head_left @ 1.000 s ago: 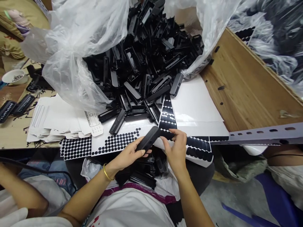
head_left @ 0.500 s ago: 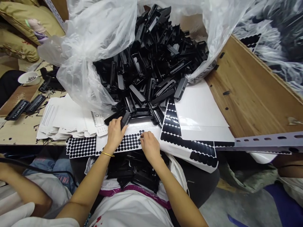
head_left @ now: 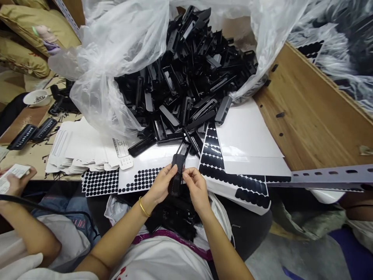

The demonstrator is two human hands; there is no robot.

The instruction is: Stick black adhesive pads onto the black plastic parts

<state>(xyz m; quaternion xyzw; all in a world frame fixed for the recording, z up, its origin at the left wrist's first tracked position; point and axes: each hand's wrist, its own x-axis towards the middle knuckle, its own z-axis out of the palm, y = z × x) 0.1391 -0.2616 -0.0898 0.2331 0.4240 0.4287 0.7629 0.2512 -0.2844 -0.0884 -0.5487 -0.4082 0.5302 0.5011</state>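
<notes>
My left hand (head_left: 162, 181) is closed around a black plastic piece (head_left: 176, 177) with a carbon-weave surface, held upright above my lap. My right hand (head_left: 197, 188) pinches at the right edge of that piece, with a small dark bit at the fingertips that looks like a round black sticker, mostly hidden. Just behind my left hand lies a white sheet of round black stickers (head_left: 145, 179), partly bare. More black plastic pieces (head_left: 175, 217) rest in the cloth on my lap, and a large heap of them (head_left: 186, 77) fills the table ahead.
Clear plastic bagging (head_left: 101, 66) drapes around the heap. White printed cards (head_left: 84, 146) are stacked at left; more sticker sheets (head_left: 233, 182) lie at right beside a wooden panel (head_left: 317, 116). A co-worker's hand (head_left: 20, 181) holds a white card on the far left.
My left hand has taken a black piece from the heap's front edge and brought it toward me. My right hand has left the sticker sheet and met the piece. A co-worker's hand with a card has appeared.
</notes>
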